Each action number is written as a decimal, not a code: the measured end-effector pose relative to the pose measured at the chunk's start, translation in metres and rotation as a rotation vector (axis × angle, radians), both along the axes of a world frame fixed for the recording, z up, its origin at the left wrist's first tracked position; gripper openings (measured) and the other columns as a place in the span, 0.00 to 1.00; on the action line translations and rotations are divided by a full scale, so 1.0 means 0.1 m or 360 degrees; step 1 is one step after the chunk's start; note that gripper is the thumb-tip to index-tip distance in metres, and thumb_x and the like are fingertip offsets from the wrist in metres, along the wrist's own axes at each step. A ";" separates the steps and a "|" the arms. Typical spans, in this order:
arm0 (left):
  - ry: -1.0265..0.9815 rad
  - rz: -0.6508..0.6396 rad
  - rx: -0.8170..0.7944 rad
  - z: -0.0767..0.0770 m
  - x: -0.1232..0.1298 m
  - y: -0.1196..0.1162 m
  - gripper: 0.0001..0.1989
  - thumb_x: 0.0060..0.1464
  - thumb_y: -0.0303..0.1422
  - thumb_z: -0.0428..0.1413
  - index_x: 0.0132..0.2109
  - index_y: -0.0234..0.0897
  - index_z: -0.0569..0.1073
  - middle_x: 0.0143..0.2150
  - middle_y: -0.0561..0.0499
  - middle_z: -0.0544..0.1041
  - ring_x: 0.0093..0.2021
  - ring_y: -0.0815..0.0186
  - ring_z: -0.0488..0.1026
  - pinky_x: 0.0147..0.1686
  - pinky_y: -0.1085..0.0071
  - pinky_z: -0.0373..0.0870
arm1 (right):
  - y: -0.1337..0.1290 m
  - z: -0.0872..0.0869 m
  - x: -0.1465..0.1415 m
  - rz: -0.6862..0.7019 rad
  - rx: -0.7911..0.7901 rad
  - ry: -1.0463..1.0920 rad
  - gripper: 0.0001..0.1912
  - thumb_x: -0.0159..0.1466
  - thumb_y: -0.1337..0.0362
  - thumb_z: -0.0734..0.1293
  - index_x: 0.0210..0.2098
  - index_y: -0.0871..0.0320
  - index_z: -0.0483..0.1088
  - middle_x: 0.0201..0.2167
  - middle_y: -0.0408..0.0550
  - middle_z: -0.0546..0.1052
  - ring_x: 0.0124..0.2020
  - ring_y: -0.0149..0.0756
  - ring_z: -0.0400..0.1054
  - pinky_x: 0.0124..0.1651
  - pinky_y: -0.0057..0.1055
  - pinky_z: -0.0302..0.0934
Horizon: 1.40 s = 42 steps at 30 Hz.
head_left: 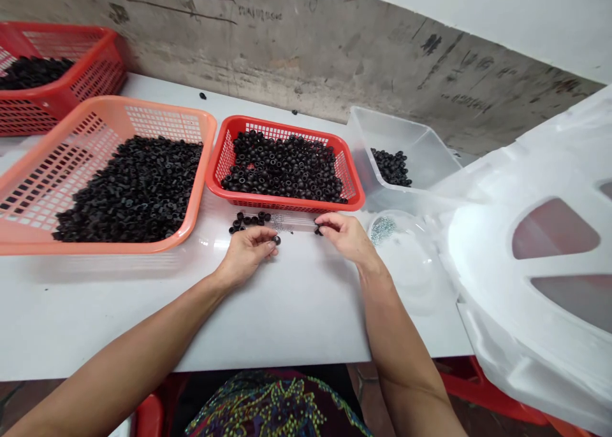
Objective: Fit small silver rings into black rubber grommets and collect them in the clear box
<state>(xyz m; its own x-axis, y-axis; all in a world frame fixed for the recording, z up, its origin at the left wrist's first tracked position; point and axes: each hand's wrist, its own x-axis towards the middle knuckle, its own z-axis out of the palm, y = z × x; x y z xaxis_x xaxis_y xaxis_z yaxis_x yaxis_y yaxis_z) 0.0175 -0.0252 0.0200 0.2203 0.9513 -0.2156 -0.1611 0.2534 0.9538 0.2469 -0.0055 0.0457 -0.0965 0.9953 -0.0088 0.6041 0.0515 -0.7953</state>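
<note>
My left hand (248,251) is closed in a pinch on a small round black part (276,240), held just above the white table. Over to the right, my right hand (342,233) has thumb and forefinger together on another small black part (317,229), partly hidden by the fingers. Several loose black ring-shaped parts (248,220) lie behind my left hand. Beside them is a scatter of tiny silvery pieces (281,222), too small to name. A red basket (291,202) full of black round parts stands just behind both hands.
An orange basket (191,201) of black pieces stands at left, with a darker red basket (98,67) behind it. At right are a clear plastic bin (421,169) and a clear dish (406,258) holding tiny silvery pieces. A large white plastic object (482,246) crowds the right side.
</note>
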 end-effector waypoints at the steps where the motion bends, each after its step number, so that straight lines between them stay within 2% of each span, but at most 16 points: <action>1: -0.0003 -0.0006 0.0007 0.00 0.00 0.00 0.10 0.44 0.29 0.59 0.37 0.32 0.73 0.24 0.52 0.75 0.24 0.71 0.69 0.28 0.72 0.66 | -0.03 0.03 -0.05 0.0079 -0.0029 0.0176 0.10 0.56 0.66 0.63 0.36 0.60 0.73 0.29 0.44 0.74 0.28 0.30 0.65 0.33 0.28 0.60; 5: -0.0028 -0.0053 0.0027 0.01 -0.01 -0.01 0.09 0.45 0.29 0.59 0.36 0.32 0.73 0.24 0.52 0.75 0.24 0.71 0.69 0.28 0.72 0.66 | -0.12 0.08 -0.27 0.0232 -0.0190 0.0585 0.09 0.54 0.65 0.67 0.35 0.59 0.73 0.27 0.42 0.72 0.26 0.27 0.63 0.29 0.25 0.59; 9: -0.0082 -0.0094 0.0015 0.02 -0.01 -0.01 0.09 0.46 0.29 0.59 0.36 0.32 0.72 0.23 0.51 0.75 0.23 0.71 0.69 0.25 0.72 0.66 | -0.19 0.07 -0.44 0.0257 -0.0331 0.0698 0.09 0.53 0.67 0.67 0.35 0.59 0.74 0.24 0.41 0.71 0.23 0.25 0.61 0.25 0.24 0.56; 14: -0.0090 -0.0047 0.0001 0.01 0.00 0.00 0.10 0.43 0.28 0.60 0.36 0.32 0.73 0.24 0.52 0.75 0.24 0.70 0.71 0.26 0.73 0.67 | -0.23 0.08 -0.56 0.0144 -0.0226 0.0589 0.07 0.55 0.65 0.65 0.32 0.59 0.75 0.22 0.42 0.72 0.22 0.27 0.61 0.25 0.24 0.57; 19: -0.0104 -0.0030 0.0047 -0.03 0.00 0.00 0.11 0.42 0.27 0.60 0.37 0.33 0.75 0.29 0.52 0.75 0.26 0.71 0.70 0.28 0.72 0.68 | -0.24 0.07 -0.62 0.0072 -0.0178 0.0540 0.06 0.54 0.65 0.65 0.31 0.59 0.73 0.21 0.41 0.71 0.21 0.27 0.61 0.23 0.24 0.56; 25: -0.0044 -0.0020 0.0078 0.02 0.00 -0.01 0.10 0.41 0.27 0.60 0.36 0.32 0.73 0.27 0.53 0.74 0.25 0.71 0.69 0.28 0.72 0.67 | -0.25 0.08 -0.65 0.0058 -0.0084 0.0460 0.04 0.55 0.67 0.64 0.29 0.59 0.72 0.22 0.41 0.71 0.22 0.28 0.62 0.26 0.25 0.57; 30: 0.0057 -0.0063 0.0193 0.02 0.01 -0.01 0.07 0.44 0.27 0.58 0.35 0.33 0.74 0.26 0.52 0.73 0.26 0.70 0.69 0.30 0.72 0.66 | -0.27 0.02 -0.65 0.0081 0.0015 0.0293 0.04 0.57 0.66 0.64 0.30 0.58 0.71 0.24 0.41 0.72 0.25 0.30 0.64 0.29 0.27 0.59; 36: 0.0327 0.0027 0.0438 -0.07 0.01 -0.04 0.07 0.47 0.28 0.56 0.37 0.34 0.74 0.35 0.49 0.76 0.37 0.65 0.72 0.40 0.69 0.68 | -0.31 0.00 -0.65 0.0216 0.0317 -0.0074 0.05 0.60 0.68 0.63 0.31 0.57 0.71 0.26 0.44 0.74 0.29 0.32 0.67 0.34 0.28 0.60; 42: 0.0607 -0.0050 0.0702 -0.16 -0.01 -0.03 0.09 0.52 0.27 0.51 0.41 0.35 0.73 0.39 0.48 0.75 0.40 0.64 0.72 0.43 0.67 0.68 | -0.33 0.00 -0.68 0.0348 0.0457 -0.0202 0.08 0.61 0.71 0.61 0.33 0.58 0.72 0.27 0.45 0.74 0.29 0.32 0.67 0.35 0.29 0.59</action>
<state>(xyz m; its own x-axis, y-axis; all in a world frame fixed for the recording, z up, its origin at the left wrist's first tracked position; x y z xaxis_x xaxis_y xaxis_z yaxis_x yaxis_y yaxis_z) 0.0166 -0.0279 0.0045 0.2342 0.9635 0.1297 0.2154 -0.1815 0.9595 0.1786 -0.0384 0.0457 -0.3227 0.9151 0.2418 0.6471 0.3997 -0.6492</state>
